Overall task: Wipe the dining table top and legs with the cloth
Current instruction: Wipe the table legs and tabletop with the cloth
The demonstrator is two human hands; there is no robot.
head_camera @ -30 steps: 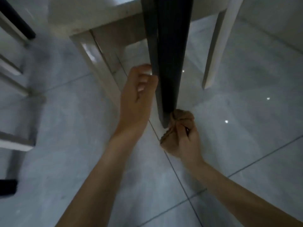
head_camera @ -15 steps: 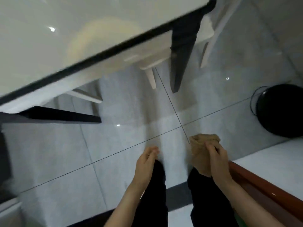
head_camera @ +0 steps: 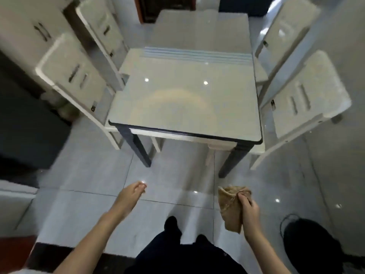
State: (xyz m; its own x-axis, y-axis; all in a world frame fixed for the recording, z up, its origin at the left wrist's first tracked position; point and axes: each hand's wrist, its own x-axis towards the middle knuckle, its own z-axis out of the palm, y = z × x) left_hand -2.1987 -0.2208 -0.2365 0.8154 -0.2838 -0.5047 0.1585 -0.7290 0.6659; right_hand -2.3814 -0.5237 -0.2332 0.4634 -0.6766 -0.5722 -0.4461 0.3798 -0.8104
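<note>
Head view: the person stands short of the dining table [head_camera: 185, 107], with both hands held low over the tiled floor [head_camera: 88, 175] and neither hand touching the table.

Hand state:
- The right hand [head_camera: 249, 212] grips the brown cloth [head_camera: 230, 208]. Its fingers [head_camera: 245, 197] curl round the bunched upper edge, and the rest of the cloth hangs down on the inner side of the hand.
- The left hand [head_camera: 131, 196] holds nothing. Its fingers are loosely curled and relaxed.

Governing relation: the table lies straight ahead of the fingers, across a strip of floor.
- The table's near edge runs left to right in front of the person, and its long axis runs away from the person.
- The near right leg [head_camera: 235, 157] is dark and upright, and its foot stands almost directly ahead of the cloth.
- The near left leg [head_camera: 138, 149] stands ahead of the left hand.
- The cloth hand is the nearer one to the right leg, and the cloth is well apart from both legs and from the top.

The far legs are hidden beneath the top.

Judgement: any wipe calls first for a forward reach or step. A leg requires strokes along its upright axis, and the top requires the cloth raised and laid flat. White chairs [head_camera: 73, 76] stand close along both sides and are likely to limit access there.
</note>
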